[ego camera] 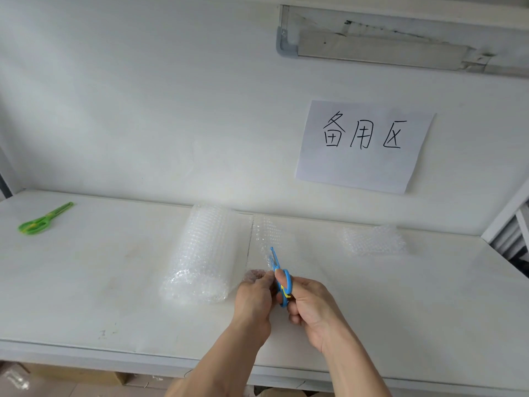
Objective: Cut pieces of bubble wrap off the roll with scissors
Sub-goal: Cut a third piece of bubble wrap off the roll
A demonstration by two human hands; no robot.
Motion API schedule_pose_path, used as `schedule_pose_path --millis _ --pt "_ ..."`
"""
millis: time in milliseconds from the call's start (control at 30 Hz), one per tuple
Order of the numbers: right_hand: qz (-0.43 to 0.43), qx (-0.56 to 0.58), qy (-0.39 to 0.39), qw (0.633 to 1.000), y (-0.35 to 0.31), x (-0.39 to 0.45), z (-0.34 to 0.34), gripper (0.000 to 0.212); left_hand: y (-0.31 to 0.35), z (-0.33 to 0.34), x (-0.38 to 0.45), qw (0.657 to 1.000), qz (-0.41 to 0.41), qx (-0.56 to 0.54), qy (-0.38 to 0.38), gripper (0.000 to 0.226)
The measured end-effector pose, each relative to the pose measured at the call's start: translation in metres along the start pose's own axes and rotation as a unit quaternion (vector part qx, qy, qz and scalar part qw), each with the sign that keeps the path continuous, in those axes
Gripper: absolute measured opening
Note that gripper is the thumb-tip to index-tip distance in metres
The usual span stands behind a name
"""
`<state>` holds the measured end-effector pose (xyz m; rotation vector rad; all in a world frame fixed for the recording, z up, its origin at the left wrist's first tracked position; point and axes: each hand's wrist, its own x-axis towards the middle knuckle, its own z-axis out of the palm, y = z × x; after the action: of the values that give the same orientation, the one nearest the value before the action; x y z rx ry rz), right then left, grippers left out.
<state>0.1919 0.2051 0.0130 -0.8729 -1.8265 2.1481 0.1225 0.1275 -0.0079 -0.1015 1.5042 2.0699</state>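
Both hands meet over the white table [86, 282]. Right hand [310, 305] grips blue scissors [282, 279], blades pointing away into the sheet [266, 239]. Left hand [254, 296] pinches the sheet's near edge. Just left lies the roll [200, 253]. Farther right sits a cut piece [375, 239]; far left, green scissors [43, 220].

Roll [200, 253] (mid-table [86, 282]) left of cut piece [375, 239].
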Motion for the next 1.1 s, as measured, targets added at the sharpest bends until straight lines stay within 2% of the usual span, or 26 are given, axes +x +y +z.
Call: schedule_pose_path --millis 267,500,733,1100 --pt "0.021 -0.067 -0.016 0.997 -0.02 0.001 -0.002 0.038 -0.004 -0.002 0.004 1.0 -0.002 -0.012 -0.013 0.023" --pt "0.024 -0.019 -0.031 0.999 -0.022 -0.002 -0.006 0.034 -0.006 -0.003 0.006 1.0 -0.004 -0.017 -0.017 0.025" --pt "0.055 0.048 -0.049 0.996 -0.016 -0.005 -0.008 0.043 -0.005 -0.002 0.002 0.999 0.013 -0.03 -0.009 0.01" --pt "0.037 -0.008 -0.054 0.998 -0.028 -0.007 -0.009 0.034 -0.007 -0.004 -0.001 0.999 0.032 -0.026 -0.021 0.021"
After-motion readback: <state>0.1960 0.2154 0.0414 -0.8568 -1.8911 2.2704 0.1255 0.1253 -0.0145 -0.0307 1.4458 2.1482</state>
